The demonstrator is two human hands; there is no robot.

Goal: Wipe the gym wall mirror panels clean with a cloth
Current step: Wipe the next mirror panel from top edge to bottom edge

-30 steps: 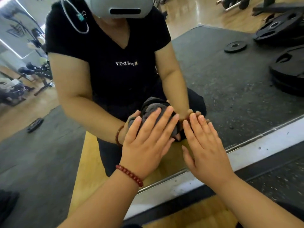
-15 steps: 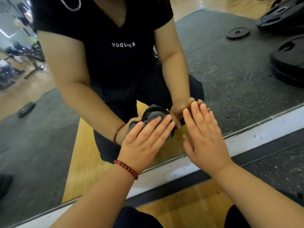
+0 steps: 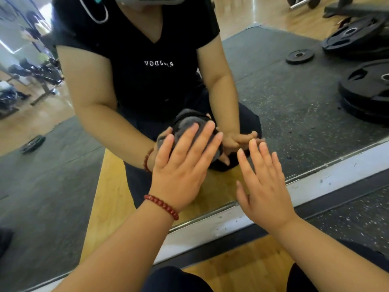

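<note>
A person crouching at a wall mirror (image 3: 294, 114) presses a grey cloth (image 3: 187, 123) to its lowest strip under the flat-fingered left hand (image 3: 181, 169), the right hand (image 3: 263, 186) spread and holding nothing, so wiping appears underway and next likely needs a firm sweep sideways.

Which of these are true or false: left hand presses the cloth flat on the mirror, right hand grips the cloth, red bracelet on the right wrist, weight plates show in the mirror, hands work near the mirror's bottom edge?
1. The left hand presses the grey cloth against the mirror with straight fingers. True.
2. The right hand grips the cloth. False: its fingers are straight, beside the cloth.
3. The red bead bracelet is on the right wrist. False: it is on the left wrist.
4. Weight plates show in the mirror. True.
5. The hands work near the mirror's bottom edge. True.
</note>
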